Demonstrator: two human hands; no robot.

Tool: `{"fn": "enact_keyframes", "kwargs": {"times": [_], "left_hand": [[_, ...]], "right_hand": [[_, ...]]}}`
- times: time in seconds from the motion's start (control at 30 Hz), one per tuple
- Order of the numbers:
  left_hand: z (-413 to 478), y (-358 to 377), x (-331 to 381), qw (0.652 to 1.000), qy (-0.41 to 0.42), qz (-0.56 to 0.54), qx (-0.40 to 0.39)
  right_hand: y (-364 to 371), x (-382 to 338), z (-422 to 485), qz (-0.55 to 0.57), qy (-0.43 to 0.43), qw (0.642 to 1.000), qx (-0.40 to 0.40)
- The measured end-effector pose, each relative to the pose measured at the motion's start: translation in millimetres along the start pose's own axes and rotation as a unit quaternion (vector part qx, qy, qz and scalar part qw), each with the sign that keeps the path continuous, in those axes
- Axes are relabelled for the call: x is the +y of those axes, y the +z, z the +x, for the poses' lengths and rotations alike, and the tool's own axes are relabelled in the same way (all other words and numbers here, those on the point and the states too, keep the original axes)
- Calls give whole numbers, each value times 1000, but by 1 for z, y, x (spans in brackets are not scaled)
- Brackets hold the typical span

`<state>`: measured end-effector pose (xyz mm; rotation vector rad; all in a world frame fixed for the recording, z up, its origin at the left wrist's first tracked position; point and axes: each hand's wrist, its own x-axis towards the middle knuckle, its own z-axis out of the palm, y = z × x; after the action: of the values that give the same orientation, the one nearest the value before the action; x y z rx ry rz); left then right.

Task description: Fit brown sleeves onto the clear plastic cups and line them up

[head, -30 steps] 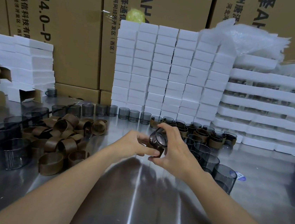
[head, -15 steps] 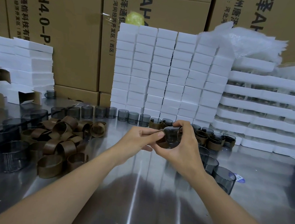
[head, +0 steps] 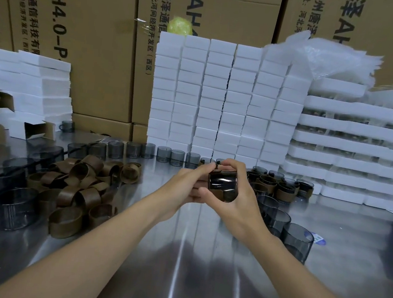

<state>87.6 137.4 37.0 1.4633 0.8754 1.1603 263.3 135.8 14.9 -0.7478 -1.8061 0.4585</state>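
Note:
Above the middle of the steel table both my hands hold one smoky clear cup (head: 222, 183) lying on its side, with a brown sleeve (head: 222, 195) partly round it. My right hand (head: 236, 197) grips the cup from the right and below, thumb under it. My left hand (head: 186, 184) pinches the cup's left end with fingertips and thumb. A heap of loose brown sleeves (head: 76, 184) lies to the left. Sleeved cups (head: 281, 186) stand in a group behind my right hand.
Bare cups stand in a row (head: 141, 151) along the back, in a cluster at left (head: 13, 199) and near my right wrist (head: 296, 240). White foam blocks (head: 220, 102), foam trays (head: 352, 147) and cardboard cartons (head: 93, 39) wall the back.
The cup has been turned from facing me with its mouth to lying sideways. Both hands rose slightly and moved away from me with it; the sleeve now sits round its lower part.

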Motion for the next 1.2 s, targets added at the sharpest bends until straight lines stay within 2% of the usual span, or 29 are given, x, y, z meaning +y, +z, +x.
{"fn": "enact_keyframes", "kwargs": {"times": [0.23, 0.5, 0.63, 0.7, 0.77, 0.87, 1.07, 1.2], "left_hand": [[-1, -8, 1, 998, -51, 22, -38], [-2, -7, 6, 996, -71, 13, -57], [-3, -7, 4, 997, -64, 15, -41], [-2, -4, 1, 998, -50, -22, -3], [1, -3, 0, 993, -30, -107, 44], [3, -2, 2, 971, 1, -225, 81], [0, 14, 4, 957, 6, -286, 53], [-2, 23, -3, 953, -9, -302, 33]], "right_hand": [[-16, 5, -4, -74, 17, 993, -95], [-13, 3, -4, -158, -18, 983, -95], [-5, 4, -1, -118, 16, 988, -97], [1, 4, 0, -133, 31, 989, -63], [6, 3, 0, -137, 40, 990, 8], [7, 1, -1, -73, 64, 993, 74], [-1, -2, -3, -117, 35, 991, 58], [-2, 2, -1, -145, 52, 987, 47]]}}
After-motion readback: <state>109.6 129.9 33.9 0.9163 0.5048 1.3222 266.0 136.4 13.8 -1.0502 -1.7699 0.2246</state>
